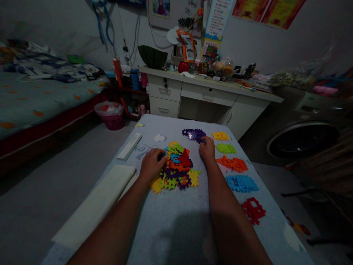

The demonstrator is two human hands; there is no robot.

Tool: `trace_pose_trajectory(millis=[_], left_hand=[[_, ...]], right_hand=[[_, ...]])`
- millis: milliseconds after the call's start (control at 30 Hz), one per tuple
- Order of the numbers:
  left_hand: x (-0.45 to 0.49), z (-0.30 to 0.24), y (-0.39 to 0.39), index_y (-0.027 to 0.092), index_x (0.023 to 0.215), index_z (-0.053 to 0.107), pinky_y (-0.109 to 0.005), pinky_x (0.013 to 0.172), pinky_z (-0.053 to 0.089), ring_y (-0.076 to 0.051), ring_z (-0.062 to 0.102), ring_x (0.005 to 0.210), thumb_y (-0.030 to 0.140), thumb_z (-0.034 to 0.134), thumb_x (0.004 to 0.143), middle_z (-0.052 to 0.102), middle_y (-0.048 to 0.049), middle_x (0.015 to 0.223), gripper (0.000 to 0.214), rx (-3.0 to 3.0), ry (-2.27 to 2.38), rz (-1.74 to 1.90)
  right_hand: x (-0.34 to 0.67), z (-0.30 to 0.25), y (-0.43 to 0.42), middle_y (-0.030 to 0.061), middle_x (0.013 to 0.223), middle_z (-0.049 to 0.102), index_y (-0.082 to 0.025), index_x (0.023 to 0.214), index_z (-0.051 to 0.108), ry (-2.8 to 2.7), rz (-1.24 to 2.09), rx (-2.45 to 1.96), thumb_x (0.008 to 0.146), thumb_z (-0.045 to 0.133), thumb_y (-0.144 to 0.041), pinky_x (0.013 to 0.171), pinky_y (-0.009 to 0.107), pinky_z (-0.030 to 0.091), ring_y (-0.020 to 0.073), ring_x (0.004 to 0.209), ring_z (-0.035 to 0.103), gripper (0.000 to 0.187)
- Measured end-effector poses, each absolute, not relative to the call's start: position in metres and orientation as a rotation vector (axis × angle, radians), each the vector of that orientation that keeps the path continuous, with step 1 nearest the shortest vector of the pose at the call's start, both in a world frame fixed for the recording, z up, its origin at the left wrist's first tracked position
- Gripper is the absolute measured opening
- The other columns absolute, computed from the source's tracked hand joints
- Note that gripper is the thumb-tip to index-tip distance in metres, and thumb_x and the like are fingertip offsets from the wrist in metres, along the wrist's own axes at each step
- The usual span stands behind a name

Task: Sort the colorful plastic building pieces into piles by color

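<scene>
A mixed pile of colourful plastic interlocking pieces with notched edges lies mid-table. At its left side, my left hand is closed with a dark purple piece at its fingertips. My right hand has its fingers pinched at the near end of a purple group of pieces, on a dark piece mostly hidden by the fingers. Down the table's right side lie sorted groups: yellow pieces, light green pieces, orange pieces, blue pieces and red pieces.
A cloth-covered table carries a long white box and a folded pale cloth on its left. Beyond stand a cluttered white desk and a washing machine. A bed and a pink bin are at left.
</scene>
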State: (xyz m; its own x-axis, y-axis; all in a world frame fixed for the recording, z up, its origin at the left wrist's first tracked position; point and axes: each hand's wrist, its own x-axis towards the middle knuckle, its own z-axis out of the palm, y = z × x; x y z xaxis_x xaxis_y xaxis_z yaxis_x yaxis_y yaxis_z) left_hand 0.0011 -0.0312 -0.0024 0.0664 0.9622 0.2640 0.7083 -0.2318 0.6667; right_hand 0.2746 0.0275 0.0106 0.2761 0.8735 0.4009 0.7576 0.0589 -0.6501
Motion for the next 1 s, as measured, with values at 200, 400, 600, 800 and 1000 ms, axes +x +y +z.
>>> trace_pose_trajectory(millis=[200, 400, 600, 800, 1000], left_hand=[[0.001, -0.002, -0.031, 0.023, 0.102, 0.067, -0.041, 0.094, 0.045, -0.026, 0.059, 0.104, 0.036, 0.055, 0.084, 0.067, -0.0065, 0.111, 0.025, 1.996, 1.669, 0.969], [0.002, -0.001, -0.032, 0.023, 0.101, 0.067, -0.042, 0.094, 0.045, -0.027, 0.059, 0.104, 0.036, 0.056, 0.084, 0.067, -0.0065, 0.111, 0.025, 2.001, 1.676, 0.971], [0.002, -0.001, -0.031, 0.024, 0.103, 0.067, -0.042, 0.095, 0.044, -0.027, 0.059, 0.105, 0.035, 0.055, 0.084, 0.067, -0.0065, 0.111, 0.025, 2.000, 1.677, 0.977], [0.001, -0.001, -0.031, 0.023, 0.102, 0.067, -0.041, 0.095, 0.045, -0.027, 0.059, 0.106, 0.037, 0.055, 0.084, 0.067, -0.0067, 0.111, 0.026, 2.003, 1.666, 0.968], [0.001, -0.004, -0.031, 0.023, 0.103, 0.068, -0.041, 0.095, 0.044, -0.027, 0.058, 0.106, 0.038, 0.054, 0.085, 0.066, -0.0067, 0.112, 0.027, 1.998, 1.685, 0.976]], right_hand=[[0.242, 0.032, 0.020, 0.0055, 0.102, 0.071, -0.019, 0.100, 0.070, -1.876, 0.546, -1.501, 0.080, 0.062, -0.031, 0.093, 0.037, 0.049, 0.0205, 0.097, 0.063, 0.024], [0.217, 0.030, 0.014, 0.0068, 0.113, 0.069, -0.017, 0.113, 0.065, -2.051, 0.690, -1.473, 0.078, 0.068, -0.031, 0.091, 0.034, 0.049, 0.0185, 0.098, 0.064, 0.038], [0.215, 0.029, 0.014, 0.0052, 0.113, 0.068, -0.020, 0.111, 0.066, -2.057, 0.578, -1.484, 0.075, 0.070, -0.029, 0.092, 0.036, 0.049, 0.0194, 0.096, 0.062, 0.038], [0.215, 0.034, 0.012, 0.0051, 0.123, 0.064, -0.022, 0.123, 0.060, -2.027, 0.661, -1.423, 0.071, 0.070, -0.023, 0.089, 0.034, 0.050, 0.0182, 0.097, 0.061, 0.053], [0.216, 0.039, 0.010, 0.0086, 0.130, 0.060, -0.021, 0.133, 0.054, -1.965, 0.697, -1.383, 0.071, 0.072, -0.026, 0.087, 0.033, 0.050, 0.0170, 0.094, 0.061, 0.064]])
